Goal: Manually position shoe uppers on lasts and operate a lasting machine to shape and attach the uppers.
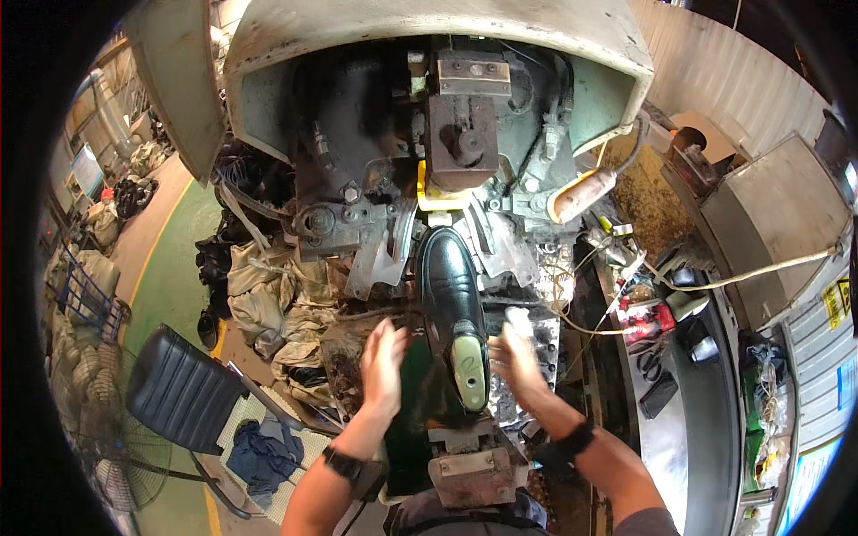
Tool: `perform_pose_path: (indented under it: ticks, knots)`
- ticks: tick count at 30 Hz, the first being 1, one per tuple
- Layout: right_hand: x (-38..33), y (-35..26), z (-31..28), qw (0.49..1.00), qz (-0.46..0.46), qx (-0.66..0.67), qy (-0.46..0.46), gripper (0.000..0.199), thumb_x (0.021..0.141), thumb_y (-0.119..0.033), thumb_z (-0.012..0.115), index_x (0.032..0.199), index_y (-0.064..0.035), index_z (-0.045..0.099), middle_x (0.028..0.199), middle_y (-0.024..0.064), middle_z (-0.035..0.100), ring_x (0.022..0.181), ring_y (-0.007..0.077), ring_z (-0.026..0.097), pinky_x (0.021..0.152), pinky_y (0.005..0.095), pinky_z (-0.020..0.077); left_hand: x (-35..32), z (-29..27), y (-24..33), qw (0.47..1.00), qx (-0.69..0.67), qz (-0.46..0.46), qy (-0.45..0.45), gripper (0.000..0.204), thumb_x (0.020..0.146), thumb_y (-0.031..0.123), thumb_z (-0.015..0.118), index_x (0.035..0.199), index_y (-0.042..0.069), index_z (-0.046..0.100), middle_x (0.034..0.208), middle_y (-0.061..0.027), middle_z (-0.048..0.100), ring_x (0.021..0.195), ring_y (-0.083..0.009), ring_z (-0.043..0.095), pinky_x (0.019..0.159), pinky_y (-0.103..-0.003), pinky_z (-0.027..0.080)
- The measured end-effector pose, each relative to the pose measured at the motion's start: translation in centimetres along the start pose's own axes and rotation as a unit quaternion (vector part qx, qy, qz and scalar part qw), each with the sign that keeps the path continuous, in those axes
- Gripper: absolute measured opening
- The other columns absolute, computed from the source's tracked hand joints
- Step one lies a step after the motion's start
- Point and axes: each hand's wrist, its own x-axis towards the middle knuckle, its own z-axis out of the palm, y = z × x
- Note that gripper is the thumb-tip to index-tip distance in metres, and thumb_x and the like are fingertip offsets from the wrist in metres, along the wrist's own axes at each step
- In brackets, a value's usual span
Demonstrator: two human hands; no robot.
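Note:
A black leather shoe upper (450, 281) sits over a pale green shoe last (469, 366) in the middle of the machine. Its toe points away from me, under the metal press head (461, 134). My left hand (384, 364) is raised beside the heel, apart from it, with nothing in it and its fingers stretched. On the other side my right hand (516, 359) is close to the heel, fingers spread and slightly blurred; contact cannot be told. A small white thing (517, 317) shows at its fingertips, too blurred to name.
Curved metal plates (382, 264) flank the toe. A handheld lamp (583, 195) hangs at the right. A black chair (186, 390) stands at left, near piled cloth sacks (259, 286). Scissors (651, 364) lie on the right-hand bench, and a metal block (472, 478) is close to my body.

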Motion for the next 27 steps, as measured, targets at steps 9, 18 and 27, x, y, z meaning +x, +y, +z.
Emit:
perform_pose_path:
  ticks: [9, 18, 27]
  knots:
    - [-1.7, -1.5, 5.3, 0.973, 0.035, 0.202, -0.105, 0.057, 0.107, -0.058, 0.037, 0.127, -0.0109, 0.061, 0.110, 0.0056, 0.069, 0.096, 0.0171, 0.066, 0.088, 0.0344, 0.0551, -1.3, 8.4, -0.5, 0.973, -0.189, -0.097, -0.092, 0.059, 0.106, 0.053, 0.040, 0.136, 0.004, 0.058, 0.126, -0.0098, 0.068, 0.110, -0.0225, 0.067, 0.101, -0.038, 0.051]
    - [2.5, 2.5, 4.1, 0.969, -0.218, 0.071, -0.096, 0.043, 0.111, -0.039, 0.040, 0.136, -0.0068, 0.053, 0.118, 0.0030, 0.062, 0.104, 0.0126, 0.058, 0.096, 0.0309, 0.0487, 0.0, 8.0, -2.6, 0.975, -0.204, -0.026, -0.087, 0.058, 0.105, 0.053, 0.045, 0.130, 0.003, 0.061, 0.117, -0.0091, 0.070, 0.100, -0.0215, 0.069, 0.095, -0.037, 0.055]
    - [-1.1, 1.3, -3.8, 0.950, -0.252, -0.175, 0.051, 0.026, 0.097, -0.018, 0.073, 0.102, 0.0069, 0.066, 0.087, 0.0032, 0.072, 0.076, 0.0094, 0.063, 0.068, 0.0254, 0.0512, -5.4, 6.1, 1.0, 0.959, 0.170, 0.198, -0.108, 0.080, 0.097, 0.031, 0.066, 0.153, -0.008, 0.026, 0.158, -0.0272, 0.025, 0.147, -0.0364, 0.029, 0.122, -0.043, 0.023]
